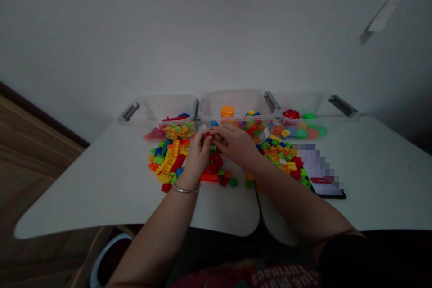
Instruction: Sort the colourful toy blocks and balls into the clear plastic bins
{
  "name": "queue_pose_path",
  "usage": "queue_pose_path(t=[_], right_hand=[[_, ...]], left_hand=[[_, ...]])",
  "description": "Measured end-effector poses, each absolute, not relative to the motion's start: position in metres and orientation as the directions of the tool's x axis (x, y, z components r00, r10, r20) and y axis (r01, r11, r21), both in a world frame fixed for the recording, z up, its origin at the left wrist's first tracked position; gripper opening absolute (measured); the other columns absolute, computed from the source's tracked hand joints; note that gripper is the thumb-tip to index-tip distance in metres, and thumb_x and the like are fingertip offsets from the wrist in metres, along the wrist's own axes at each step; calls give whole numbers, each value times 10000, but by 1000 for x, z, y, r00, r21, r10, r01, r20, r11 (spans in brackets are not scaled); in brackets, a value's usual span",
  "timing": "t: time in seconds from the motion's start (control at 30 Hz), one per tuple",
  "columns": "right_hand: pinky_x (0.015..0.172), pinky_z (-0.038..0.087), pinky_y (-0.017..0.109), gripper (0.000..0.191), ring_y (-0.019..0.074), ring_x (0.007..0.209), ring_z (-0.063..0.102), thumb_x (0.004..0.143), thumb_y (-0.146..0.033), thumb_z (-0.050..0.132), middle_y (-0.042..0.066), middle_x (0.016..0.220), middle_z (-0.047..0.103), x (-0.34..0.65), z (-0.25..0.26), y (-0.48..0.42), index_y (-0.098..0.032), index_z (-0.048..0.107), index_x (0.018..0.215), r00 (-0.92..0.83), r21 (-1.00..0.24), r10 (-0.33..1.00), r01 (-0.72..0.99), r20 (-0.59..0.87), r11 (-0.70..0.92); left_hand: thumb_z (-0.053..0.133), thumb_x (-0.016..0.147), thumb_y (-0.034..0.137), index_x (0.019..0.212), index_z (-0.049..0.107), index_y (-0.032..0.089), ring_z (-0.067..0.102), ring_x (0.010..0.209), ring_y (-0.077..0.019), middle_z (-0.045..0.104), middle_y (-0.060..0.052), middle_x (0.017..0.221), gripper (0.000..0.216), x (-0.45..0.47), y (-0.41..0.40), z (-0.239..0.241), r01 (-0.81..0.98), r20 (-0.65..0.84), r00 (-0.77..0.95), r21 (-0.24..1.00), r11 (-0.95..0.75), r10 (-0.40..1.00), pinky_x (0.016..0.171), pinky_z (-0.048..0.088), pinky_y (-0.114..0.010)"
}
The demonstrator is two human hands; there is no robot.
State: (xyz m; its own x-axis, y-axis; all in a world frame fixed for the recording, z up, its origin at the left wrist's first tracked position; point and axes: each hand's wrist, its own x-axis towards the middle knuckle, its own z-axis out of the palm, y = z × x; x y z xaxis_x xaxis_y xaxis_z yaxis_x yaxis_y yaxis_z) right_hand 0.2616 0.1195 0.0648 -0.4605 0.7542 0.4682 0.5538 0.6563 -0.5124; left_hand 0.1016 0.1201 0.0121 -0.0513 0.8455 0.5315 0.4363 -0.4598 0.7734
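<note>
Over the pile of toy building bricks, my left hand [199, 152] and my right hand [233, 142] meet with fingers bent close together. A small red toy brick [208, 134], mostly hidden, shows between the fingertips; both hands appear closed on it. Below them lie loose red bricks [216, 162] and a flat orange-red brick [209, 177]. A heap of yellow, green, blue and red bricks [168, 162] spreads to the left of my left hand. Another mixed heap [280, 155] lies beyond my right forearm.
Three clear plastic bins stand against the wall: a left bin [162, 101] and a middle bin [216, 99] with bricks, and a right bin [303, 101] with coloured balls. A phone [320, 175] lies right on the white table [101, 189], whose front has a seam.
</note>
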Motion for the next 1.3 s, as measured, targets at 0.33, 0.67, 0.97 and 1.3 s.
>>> queue_pose_path(t=[0.33, 0.67, 0.97, 1.3], right_hand=[[967, 558, 376, 327, 161, 1027, 697, 851, -119, 552, 77, 1175, 704, 237, 43, 134, -199, 623, 1160, -374, -982, 927, -167, -22, -90], [964, 566, 335, 146, 147, 1010, 696, 795, -138, 649, 27, 1113, 707, 240, 42, 135, -201, 686, 921, -404, -939, 912, -284, -66, -194], [942, 576, 370, 116, 148, 933, 699, 772, -185, 724, 36, 1062, 700, 242, 38, 141, -198, 635, 844, -383, -921, 919, -319, -90, -223], [739, 590, 239, 366, 93, 750, 651, 553, -319, 886, -35, 876, 672, 242, 38, 142, -204, 605, 758, -382, -918, 924, -376, 32, -123]], left_hand=[[608, 882, 283, 1063, 629, 213, 571, 875, -191, 598, -39, 927, 195, 94, 120, 16, 689, 659, -28, 558, -463, 751, 816, 505, -341], [599, 910, 356, 1057, 655, 218, 578, 918, -193, 595, -46, 960, 209, 95, 116, 19, 654, 657, -56, 593, -470, 751, 843, 521, -340], [507, 956, 429, 1118, 626, 228, 604, 983, -193, 622, -50, 1030, 284, 97, 113, 19, 583, 623, -56, 655, -481, 780, 828, 533, -325], [487, 957, 431, 1068, 624, 218, 622, 912, -185, 645, -46, 979, 277, 99, 115, 17, 437, 623, -51, 717, -543, 781, 804, 525, -317]])
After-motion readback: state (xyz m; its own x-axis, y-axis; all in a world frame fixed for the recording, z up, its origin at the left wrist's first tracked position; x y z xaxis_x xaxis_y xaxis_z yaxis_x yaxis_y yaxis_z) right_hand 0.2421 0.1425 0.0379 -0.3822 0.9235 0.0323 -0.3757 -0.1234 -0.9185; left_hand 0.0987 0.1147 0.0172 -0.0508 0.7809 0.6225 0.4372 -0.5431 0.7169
